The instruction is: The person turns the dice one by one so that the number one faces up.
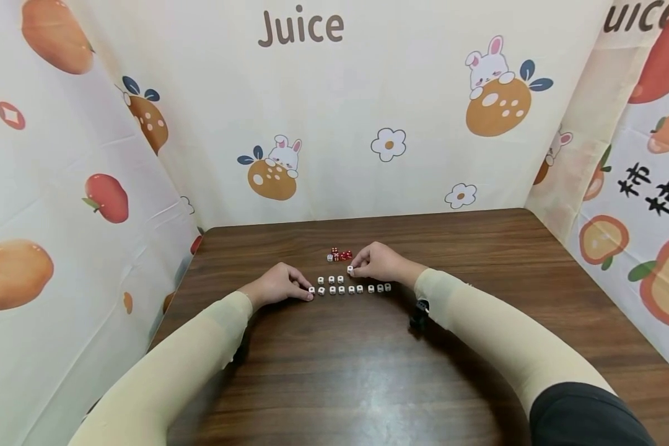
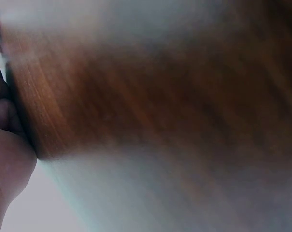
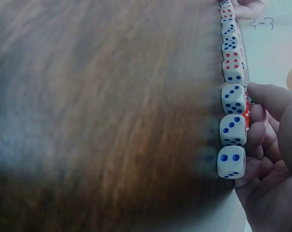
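Note:
A front row of several white dice (image 1: 341, 290) runs left to right across the brown table. At its left end, my left hand (image 1: 279, 285) pinches the end die (image 1: 311, 290) between thumb and forefinger. Three white dice (image 1: 331, 280) form a shorter row just behind. My right hand (image 1: 383, 262) pinches another white die (image 1: 350, 270) by its fingertips, a little right of that short row. In the right wrist view, the front dice (image 3: 231, 162) show blue and red pips, and the right hand (image 3: 276, 140) is behind them. Only the left hand's edge (image 2: 6, 116) enters the left wrist view.
Behind the rows lies a small cluster of red dice (image 1: 343, 255) with a white die (image 1: 330, 257) at its left. The wooden table (image 1: 334, 371) meets a printed cloth backdrop (image 1: 334, 111) at the back and sides. A black device (image 1: 420, 314) hangs under the right wrist.

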Tool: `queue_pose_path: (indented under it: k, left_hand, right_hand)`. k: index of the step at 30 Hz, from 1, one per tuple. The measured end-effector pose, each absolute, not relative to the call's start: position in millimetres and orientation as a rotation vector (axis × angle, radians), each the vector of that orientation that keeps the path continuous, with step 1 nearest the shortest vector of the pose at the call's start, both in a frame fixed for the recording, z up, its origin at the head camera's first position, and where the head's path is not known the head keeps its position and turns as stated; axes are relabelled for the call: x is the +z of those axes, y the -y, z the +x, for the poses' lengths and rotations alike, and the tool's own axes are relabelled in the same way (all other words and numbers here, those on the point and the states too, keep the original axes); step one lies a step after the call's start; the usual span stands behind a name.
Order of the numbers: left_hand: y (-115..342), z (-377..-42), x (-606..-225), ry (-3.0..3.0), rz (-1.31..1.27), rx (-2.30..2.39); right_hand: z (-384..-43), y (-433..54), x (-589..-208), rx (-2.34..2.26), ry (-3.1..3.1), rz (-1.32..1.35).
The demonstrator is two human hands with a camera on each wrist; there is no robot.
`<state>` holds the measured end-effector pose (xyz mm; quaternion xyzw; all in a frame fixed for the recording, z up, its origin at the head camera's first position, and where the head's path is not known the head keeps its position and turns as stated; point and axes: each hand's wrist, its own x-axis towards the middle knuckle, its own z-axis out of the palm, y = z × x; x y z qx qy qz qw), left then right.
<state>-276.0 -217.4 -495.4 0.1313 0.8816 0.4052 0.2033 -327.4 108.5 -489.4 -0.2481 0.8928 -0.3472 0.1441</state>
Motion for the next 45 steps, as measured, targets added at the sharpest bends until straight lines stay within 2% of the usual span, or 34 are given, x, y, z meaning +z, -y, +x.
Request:
queue_pose_path:
  k: [19, 45]
  left_hand:
    - [218.9, -274.6, -494.1, -2.444, 0.353, 1.152]
    - [217.6, -274.4, -493.8, -2.444, 0.373, 1.149]
  right_hand:
    - [-327.6, -109.2, -490.6, -0.936, -2.491, -0.849]
    - [-325.7, -110.8, -489.7, -0.947, -2.461, -0.869]
